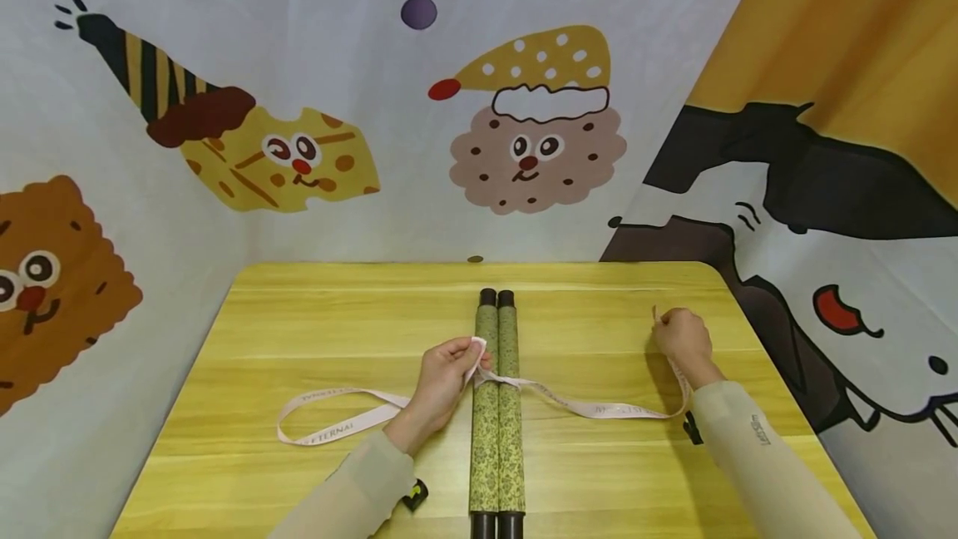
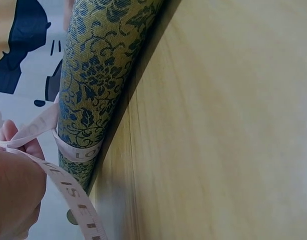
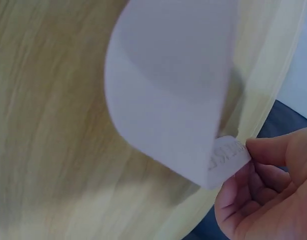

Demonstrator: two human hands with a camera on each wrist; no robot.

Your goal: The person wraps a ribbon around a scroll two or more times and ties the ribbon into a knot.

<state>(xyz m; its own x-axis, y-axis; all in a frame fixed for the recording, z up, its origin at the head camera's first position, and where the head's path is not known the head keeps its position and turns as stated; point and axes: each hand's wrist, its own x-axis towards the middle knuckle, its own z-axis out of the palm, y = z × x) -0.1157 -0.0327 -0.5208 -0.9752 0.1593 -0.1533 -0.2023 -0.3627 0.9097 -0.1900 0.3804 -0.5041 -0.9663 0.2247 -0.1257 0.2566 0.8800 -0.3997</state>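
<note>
Head view: ribbon [image 1: 621, 410] round two scrolls [image 1: 486, 439].
Your left hand [image 1: 437, 381] pinches it close by them; your right hand [image 1: 684, 342] pinches it well apart.

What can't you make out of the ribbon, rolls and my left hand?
Near ends of the rolls: cut off by head view's bottom edge.
Lettering on the ribbon, right of the rolls: too small, head view.
Left hand, its full grip: cut off by left wrist view's left edge.
</note>
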